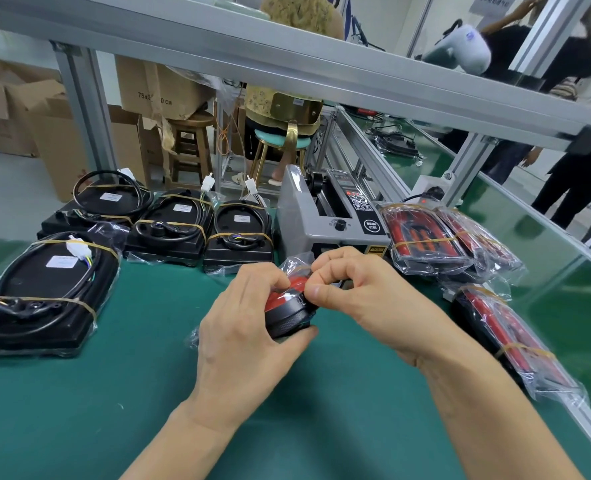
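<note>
Left hand (249, 327) gripping tail light (287, 310), red lens up-left

Both bare forearms are reaching in from below and converging at centre. Left hand (249, 317) is cupping the bagged part (287, 320), fingers curling over its top and thumb lying beneath; right hand (359, 289), knuckles up, is pinching at it with thumb and forefinger

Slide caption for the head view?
Left hand grips a bagged red-and-black part over the green bench; right hand pinches its plastic bag.
</note>
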Action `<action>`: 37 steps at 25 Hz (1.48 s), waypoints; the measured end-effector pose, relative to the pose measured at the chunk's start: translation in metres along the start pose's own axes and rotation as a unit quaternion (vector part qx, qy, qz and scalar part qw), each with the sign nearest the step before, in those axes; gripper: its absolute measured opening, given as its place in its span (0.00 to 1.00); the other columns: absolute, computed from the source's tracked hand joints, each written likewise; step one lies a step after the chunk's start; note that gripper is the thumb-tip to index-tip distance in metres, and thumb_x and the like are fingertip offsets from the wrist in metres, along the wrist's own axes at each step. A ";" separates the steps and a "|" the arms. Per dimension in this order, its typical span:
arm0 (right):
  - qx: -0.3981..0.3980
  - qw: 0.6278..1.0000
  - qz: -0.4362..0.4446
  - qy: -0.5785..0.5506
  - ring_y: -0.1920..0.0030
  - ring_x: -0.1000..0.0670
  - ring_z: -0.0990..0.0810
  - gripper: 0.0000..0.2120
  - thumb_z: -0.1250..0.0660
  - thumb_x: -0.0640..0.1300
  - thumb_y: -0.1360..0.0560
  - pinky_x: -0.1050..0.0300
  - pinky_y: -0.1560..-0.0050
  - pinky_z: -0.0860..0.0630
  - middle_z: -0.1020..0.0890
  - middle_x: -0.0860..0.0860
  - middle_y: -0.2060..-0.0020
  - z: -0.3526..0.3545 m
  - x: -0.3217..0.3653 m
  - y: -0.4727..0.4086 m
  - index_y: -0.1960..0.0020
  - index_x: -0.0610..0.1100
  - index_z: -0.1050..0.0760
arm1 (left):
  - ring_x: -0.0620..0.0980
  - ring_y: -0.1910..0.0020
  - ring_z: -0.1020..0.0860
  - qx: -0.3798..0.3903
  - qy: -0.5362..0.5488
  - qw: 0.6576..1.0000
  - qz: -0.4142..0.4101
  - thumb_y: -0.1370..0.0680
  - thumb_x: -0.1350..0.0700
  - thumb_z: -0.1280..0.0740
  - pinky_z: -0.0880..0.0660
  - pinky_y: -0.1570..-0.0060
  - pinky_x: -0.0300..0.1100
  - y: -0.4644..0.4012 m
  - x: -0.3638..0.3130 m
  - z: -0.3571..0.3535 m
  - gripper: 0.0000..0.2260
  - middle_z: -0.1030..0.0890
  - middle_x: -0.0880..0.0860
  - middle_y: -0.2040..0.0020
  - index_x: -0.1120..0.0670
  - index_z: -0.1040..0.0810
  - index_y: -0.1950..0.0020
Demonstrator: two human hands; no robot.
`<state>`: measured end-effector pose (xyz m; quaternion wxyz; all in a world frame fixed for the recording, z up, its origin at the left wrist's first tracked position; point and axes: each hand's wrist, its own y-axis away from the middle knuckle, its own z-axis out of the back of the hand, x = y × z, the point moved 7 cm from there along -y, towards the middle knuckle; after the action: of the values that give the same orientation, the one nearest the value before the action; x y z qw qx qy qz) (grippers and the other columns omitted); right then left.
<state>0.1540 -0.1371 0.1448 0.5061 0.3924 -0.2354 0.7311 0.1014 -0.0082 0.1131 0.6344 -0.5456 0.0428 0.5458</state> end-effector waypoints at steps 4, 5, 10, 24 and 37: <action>-0.011 1.000 0.005 0.009 0.64 0.69 0.28 0.06 0.28 0.43 0.27 0.66 0.56 0.36 0.25 0.59 0.50 -0.001 -0.001 0.000 0.63 0.47 0.19 | 0.46 0.59 0.26 -0.006 -0.002 1.000 -0.001 0.40 0.50 0.25 0.28 0.59 0.42 0.000 0.000 0.001 0.22 0.26 0.41 0.52 0.46 0.31 0.50; -0.013 1.000 0.006 0.006 0.64 0.69 0.28 0.06 0.28 0.43 0.27 0.66 0.56 0.36 0.25 0.59 0.51 -0.001 -0.001 0.000 0.63 0.47 0.19 | 0.46 0.59 0.26 -0.007 -0.003 1.000 -0.001 0.40 0.50 0.25 0.28 0.59 0.42 0.000 0.000 0.000 0.22 0.26 0.41 0.52 0.47 0.30 0.50; -0.012 1.000 0.007 -0.013 0.58 0.66 0.27 0.09 0.29 0.41 0.26 0.67 0.53 0.34 0.25 0.57 0.50 -0.002 -0.001 0.002 0.64 0.49 0.20 | 0.45 0.59 0.26 -0.008 -0.004 1.000 -0.002 0.40 0.50 0.25 0.27 0.59 0.42 0.000 0.000 -0.001 0.22 0.26 0.41 0.52 0.46 0.31 0.50; -0.076 0.996 0.029 0.038 0.51 0.60 0.26 0.10 0.30 0.43 0.25 0.66 0.47 0.32 0.26 0.59 0.53 -0.007 0.007 0.010 0.65 0.50 0.22 | 0.47 0.60 0.24 -0.023 0.005 1.000 0.005 0.39 0.51 0.24 0.26 0.63 0.45 0.000 0.001 0.001 0.22 0.25 0.43 0.55 0.47 0.30 0.51; -0.145 0.948 -0.011 -0.282 0.53 0.61 0.22 0.07 0.31 0.40 0.26 0.71 0.52 0.29 0.18 0.55 0.53 -0.023 -0.029 0.011 0.51 0.50 0.22 | 0.47 0.57 0.23 -0.019 0.012 1.000 0.021 0.41 0.51 0.25 0.27 0.58 0.43 0.001 0.002 0.005 0.22 0.24 0.43 0.53 0.47 0.29 0.50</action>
<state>0.1410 -0.1403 0.1084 0.4789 0.5071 -0.4676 0.5430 0.0988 -0.0035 0.1127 0.6115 -0.5633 0.0514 0.5532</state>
